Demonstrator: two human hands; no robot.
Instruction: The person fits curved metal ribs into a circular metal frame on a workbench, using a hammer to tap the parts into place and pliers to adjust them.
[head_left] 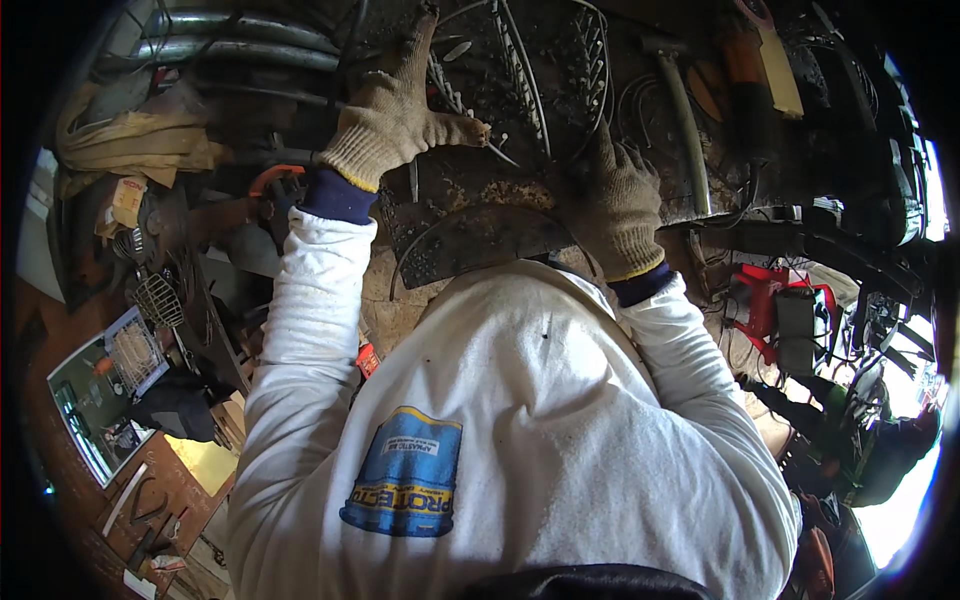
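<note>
My left hand, in a beige knit glove, is spread over the dark workbench. Its thumb and a finger stretch wide apart, the thumb close to a thin metal stem with small leaf-like pieces. Farther right, my right hand, gloved the same way, lies at the bench's near part with its fingers extended and nothing visible in them. Between and beyond the hands are two more leafy metal stems, with a curved thin rod alongside. Shadow partly hides the right fingertips.
Right of my right hand lies a hammer with a pale handle, then an orange angle grinder. Metal pipes and a brown cloth are at the far left. A red object stands lower right.
</note>
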